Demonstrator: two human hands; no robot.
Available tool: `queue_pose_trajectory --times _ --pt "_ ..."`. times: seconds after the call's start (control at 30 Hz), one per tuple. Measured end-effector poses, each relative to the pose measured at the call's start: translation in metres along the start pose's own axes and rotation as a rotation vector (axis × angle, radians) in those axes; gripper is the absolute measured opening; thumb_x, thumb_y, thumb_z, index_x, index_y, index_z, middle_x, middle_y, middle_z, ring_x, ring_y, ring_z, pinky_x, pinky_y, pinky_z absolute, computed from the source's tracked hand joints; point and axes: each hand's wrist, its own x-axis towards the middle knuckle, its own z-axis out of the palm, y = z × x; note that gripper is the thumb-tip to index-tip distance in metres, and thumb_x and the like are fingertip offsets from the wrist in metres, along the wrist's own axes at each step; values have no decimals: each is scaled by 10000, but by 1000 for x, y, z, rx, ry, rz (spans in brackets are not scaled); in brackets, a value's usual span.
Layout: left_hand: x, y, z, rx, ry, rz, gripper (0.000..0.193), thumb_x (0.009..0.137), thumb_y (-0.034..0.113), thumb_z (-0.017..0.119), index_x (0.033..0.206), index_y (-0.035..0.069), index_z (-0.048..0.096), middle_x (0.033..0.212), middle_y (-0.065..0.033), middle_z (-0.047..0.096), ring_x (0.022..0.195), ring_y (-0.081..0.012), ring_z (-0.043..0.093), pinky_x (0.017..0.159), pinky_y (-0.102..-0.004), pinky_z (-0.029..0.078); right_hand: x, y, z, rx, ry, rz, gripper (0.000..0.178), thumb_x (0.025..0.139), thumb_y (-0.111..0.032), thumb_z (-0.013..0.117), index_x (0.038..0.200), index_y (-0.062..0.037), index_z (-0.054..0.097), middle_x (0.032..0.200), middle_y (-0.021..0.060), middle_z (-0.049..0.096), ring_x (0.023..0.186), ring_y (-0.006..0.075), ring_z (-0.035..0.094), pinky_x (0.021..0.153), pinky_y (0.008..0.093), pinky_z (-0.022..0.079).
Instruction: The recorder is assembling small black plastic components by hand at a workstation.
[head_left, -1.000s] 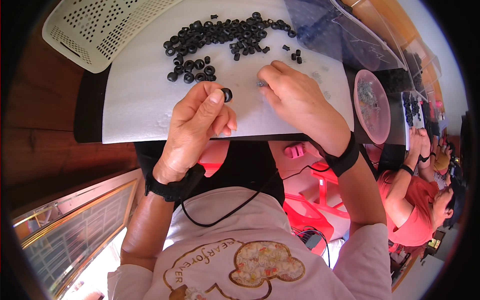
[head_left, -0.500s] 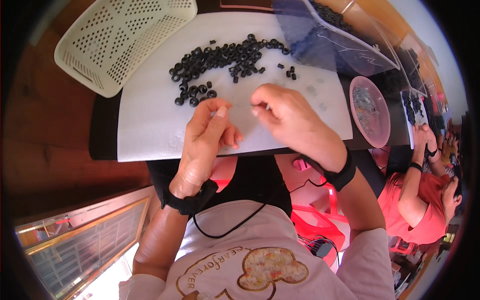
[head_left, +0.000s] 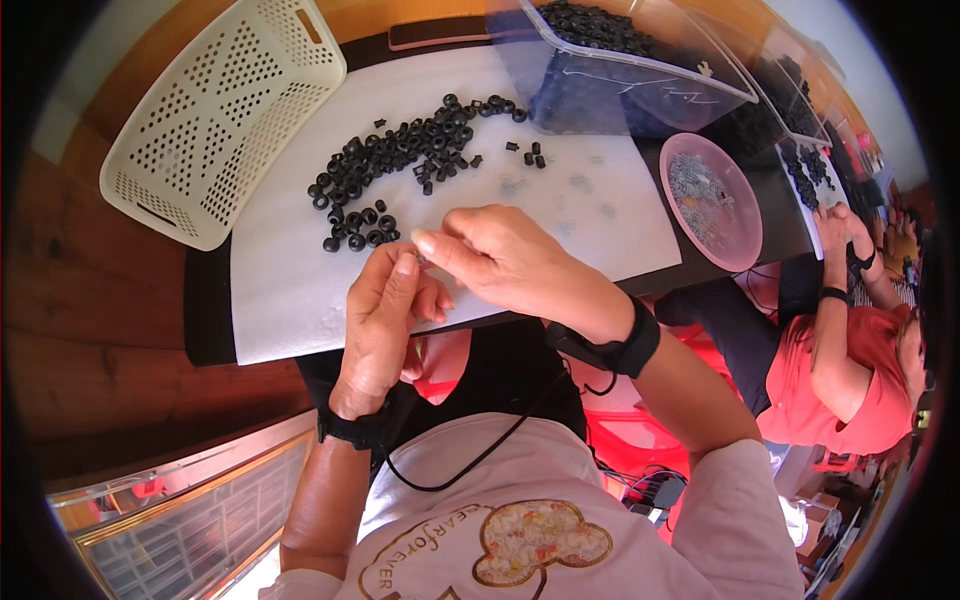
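My left hand (head_left: 380,305) is pinched closed just in front of a loose pile of small black ring-shaped parts (head_left: 400,145). My right hand (head_left: 505,255) meets it, thumb and forefinger touching the left fingertips. Something tiny sits where the fingertips join, too small to name. Both hands hover over the near part of a white sheet (head_left: 285,300). Nearest the left fingers, several of the black rings (head_left: 357,242) lie apart from the main pile. A few short black cylinders (head_left: 531,157) stand off to the right of it.
A cream perforated basket (head_left: 190,130) stands at far left. At the back right is a clear bin (head_left: 640,85) of black parts. A pink bowl (head_left: 735,255) holds small silvery pieces. A co-worker in a red shirt (head_left: 850,365) works at far right.
My right hand has moved left and its fingertips now meet those of my left hand; before, they were apart. The whole view has shifted slightly.
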Motion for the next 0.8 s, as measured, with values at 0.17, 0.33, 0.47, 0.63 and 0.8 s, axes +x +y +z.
queue_pose_trajectory --times 0.17,0.33,0.47,0.63,0.8 --pt "-6 -3 6 -34 20 87 220 1002 194 467 1092 -5 496 724 -21 507 724 -101 512 685 -245 455 1 3 2 -78 -67 86 472 984 -307 483 682 42 581 566 98 599 545 138 611 513 282 463" --pt "-17 19 16 254 56 86 177 996 142 456 1085 -3 504 764 -35 562 629 -58 490 556 -214 435 -1 -6 -6 -106 -94 39 433 976 -308 505 712 20 603 529 37 539 487 93 514 455 274 389" --pt "-16 37 17 346 68 44 195 977 158 501 1055 -20 520 752 -24 558 645 -90 537 589 -223 441 -1 -15 -15 64 -136 86 428 974 -320 512 711 7 599 536 12 519 475 80 463 435 258 347" --pt "3 40 17 244 9 -3 179 963 148 516 1024 -20 522 749 -40 578 657 -105 577 571 -229 448 10 -13 -26 86 -121 134 438 966 -377 515 716 -30 609 565 10 527 486 61 454 429 231 332" --pt "16 52 23 269 -11 -55 163 957 163 505 947 2 528 758 -40 585 665 -97 576 574 -229 433 23 -7 -35 62 -138 125 432 955 -393 534 752 -23 627 563 1 513 478 57 437 420 221 322"
